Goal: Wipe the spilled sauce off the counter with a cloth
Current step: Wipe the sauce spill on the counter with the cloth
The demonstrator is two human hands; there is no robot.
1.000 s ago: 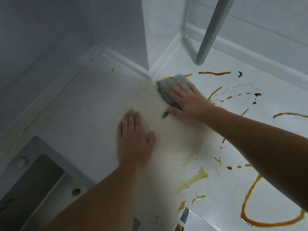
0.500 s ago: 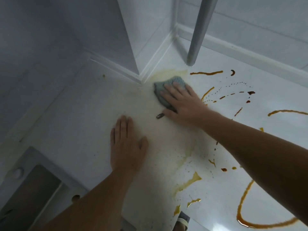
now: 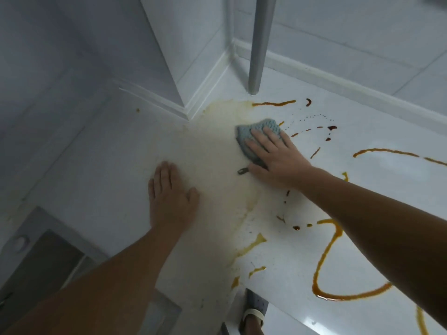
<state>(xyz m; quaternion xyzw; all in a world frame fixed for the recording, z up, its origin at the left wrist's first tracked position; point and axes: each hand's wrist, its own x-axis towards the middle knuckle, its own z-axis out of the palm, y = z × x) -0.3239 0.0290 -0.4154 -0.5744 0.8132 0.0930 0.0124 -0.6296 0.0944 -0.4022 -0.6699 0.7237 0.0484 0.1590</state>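
A grey-blue cloth [image 3: 254, 128] lies flat on the white counter [image 3: 101, 151], and my right hand [image 3: 275, 155] presses down on it with fingers spread. Brown sauce [image 3: 324, 269] runs in lines and drops across the counter to the right of the cloth and near the front edge. A pale yellowish smear [image 3: 217, 170] covers the middle of the counter, left of the cloth. My left hand [image 3: 171, 197] rests flat on that smeared patch, fingers together, holding nothing.
A grey metal pole [image 3: 258, 52] stands on the counter just behind the cloth. A white wall corner [image 3: 183, 76] juts in at the back. A sink [image 3: 36, 267] is set into the counter at the lower left. A sandalled foot [image 3: 251, 313] shows below the front edge.
My right hand has slid the cloth to the right, away from the wall corner, leaving a yellowish smear where a sauce streak lay. The left hand has stayed flat in place.
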